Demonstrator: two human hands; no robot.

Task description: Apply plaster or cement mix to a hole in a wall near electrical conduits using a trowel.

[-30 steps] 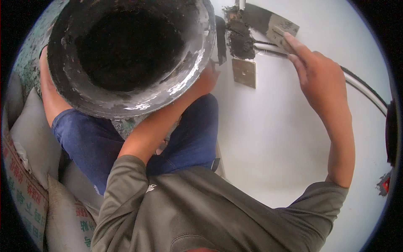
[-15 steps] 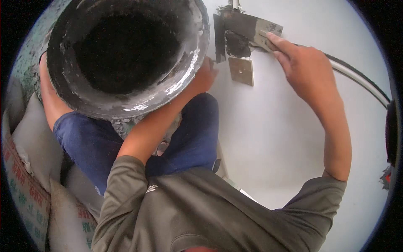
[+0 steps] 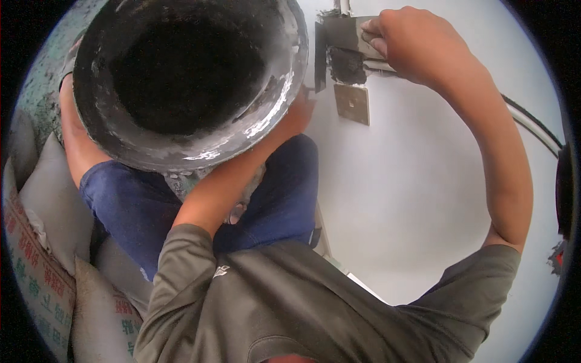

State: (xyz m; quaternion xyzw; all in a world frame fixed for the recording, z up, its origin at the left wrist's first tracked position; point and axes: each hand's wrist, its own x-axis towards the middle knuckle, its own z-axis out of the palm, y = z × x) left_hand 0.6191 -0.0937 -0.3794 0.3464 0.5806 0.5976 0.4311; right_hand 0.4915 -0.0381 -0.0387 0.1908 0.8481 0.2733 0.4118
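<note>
My right hand [image 3: 411, 39] is closed on a trowel [image 3: 344, 29], whose wide grey blade lies at the white wall [image 3: 393, 181]. Below that blade is a dark grey patch of wet mortar [image 3: 348, 65], and under it a square beige plate [image 3: 352, 104] with a small hole. My left hand [image 3: 301, 112] is blurred beyond the right rim of a big black basin [image 3: 254, 130]. It looks closed, but its fingers are mostly hidden. Just above it stands a narrow dark blade-like strip [image 3: 321, 57]; whether the hand holds it is unclear.
White pipes [image 3: 532, 124] with dark edging run along the wall from the mortar patch to the far right. The basin, dark inside with pale smears on its rim, sits above my knees [image 3: 278, 187]. Several filled sacks [image 3: 57, 193] lie at the left.
My right hand has risen, with its forearm swung outward to the right. The trowel blade has shifted up, baring more pipe beside the mortar. My left hand stays beside the basin.
</note>
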